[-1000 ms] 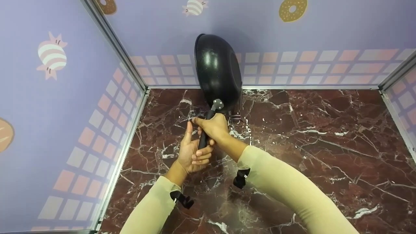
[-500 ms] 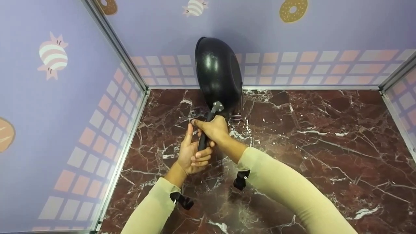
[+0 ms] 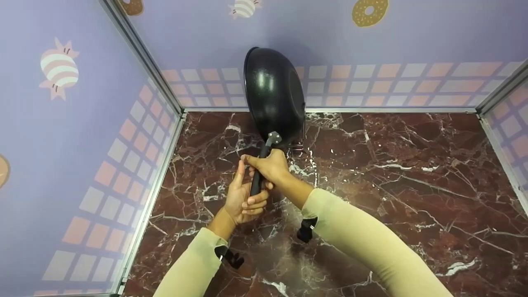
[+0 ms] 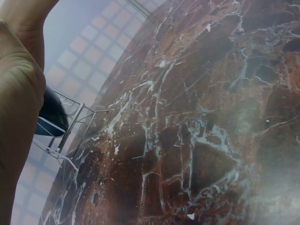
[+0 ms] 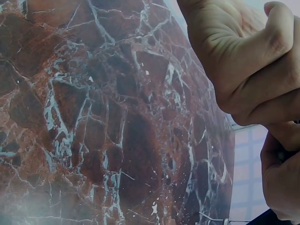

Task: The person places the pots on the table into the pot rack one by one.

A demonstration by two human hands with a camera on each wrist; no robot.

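Observation:
A black wok [image 3: 274,90] stands on its side near the back wall, its rounded outside facing right and its handle [image 3: 255,183] pointing towards me. My right hand [image 3: 272,167] grips the handle close to the wok. Below it, the curled fingers of my left hand [image 3: 243,202] hold the handle's lower end, while the left thumb points up. A thin wire rack [image 4: 77,119] shows beside the wok's dark side [image 4: 54,112] in the left wrist view. Most of the rack is hidden behind the wok in the head view.
The dark red marbled tabletop [image 3: 392,198] spreads to the right and in front. A purple back wall [image 3: 412,41] and a left wall [image 3: 103,62] with printed sweets enclose it, with metal edge strips along the base.
The wok and both hands have shifted slightly towards me, and the handle's end sits a little lower in view. The head view has also shifted slightly. Both hands keep their hold.

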